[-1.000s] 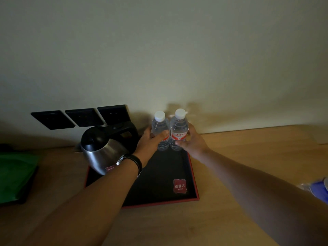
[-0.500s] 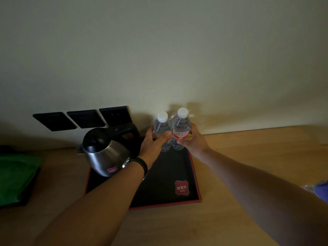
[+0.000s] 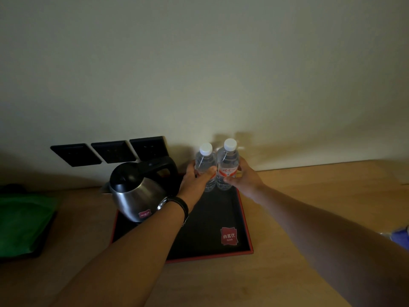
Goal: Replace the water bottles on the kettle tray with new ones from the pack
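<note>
Both hands (image 3: 197,180) (image 3: 244,177) still round upright bottles (image 3: 228,165) (unchanged grip)

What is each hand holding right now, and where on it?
The left hand grips the left bottle around its middle, over the label. The right hand grips the right bottle at its label band. Both stand upright at the tray's back edge.

Dim room. We face a plain pale wall (image 3: 199,63) with three black socket plates (image 3: 110,151) set low, just above a wooden tabletop (image 3: 309,196).
</note>
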`<state>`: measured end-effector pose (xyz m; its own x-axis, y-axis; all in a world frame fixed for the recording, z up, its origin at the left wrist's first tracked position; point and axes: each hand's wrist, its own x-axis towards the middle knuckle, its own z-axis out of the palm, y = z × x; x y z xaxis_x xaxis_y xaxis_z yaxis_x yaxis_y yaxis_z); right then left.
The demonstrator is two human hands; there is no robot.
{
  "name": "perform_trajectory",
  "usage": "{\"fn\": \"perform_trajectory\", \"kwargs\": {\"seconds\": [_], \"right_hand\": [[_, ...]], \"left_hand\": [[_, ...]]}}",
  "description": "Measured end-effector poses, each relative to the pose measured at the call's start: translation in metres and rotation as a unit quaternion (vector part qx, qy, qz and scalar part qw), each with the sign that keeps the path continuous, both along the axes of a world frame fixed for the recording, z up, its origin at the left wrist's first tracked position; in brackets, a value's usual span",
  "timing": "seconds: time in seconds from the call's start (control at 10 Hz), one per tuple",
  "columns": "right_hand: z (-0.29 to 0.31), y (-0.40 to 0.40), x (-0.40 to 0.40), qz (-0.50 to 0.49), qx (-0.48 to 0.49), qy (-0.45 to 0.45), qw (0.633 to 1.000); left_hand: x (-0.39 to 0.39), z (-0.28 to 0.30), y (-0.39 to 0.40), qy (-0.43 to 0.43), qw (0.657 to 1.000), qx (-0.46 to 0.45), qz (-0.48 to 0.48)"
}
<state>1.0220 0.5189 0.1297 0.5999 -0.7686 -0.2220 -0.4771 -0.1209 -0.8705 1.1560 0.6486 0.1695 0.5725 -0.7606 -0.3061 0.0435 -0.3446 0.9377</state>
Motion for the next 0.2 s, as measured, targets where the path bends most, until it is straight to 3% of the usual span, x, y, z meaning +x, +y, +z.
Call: {"fn": "perform_trajectory", "kwargs": {"seconds": [0.2], "right_hand": [[0.037,-0.002,-0.002,0.008,-0.04,-0.023,0.999]], "left_hand": [[0.007,0.018,0.002,-0.041,0.999,0.006,-0.003]]}}
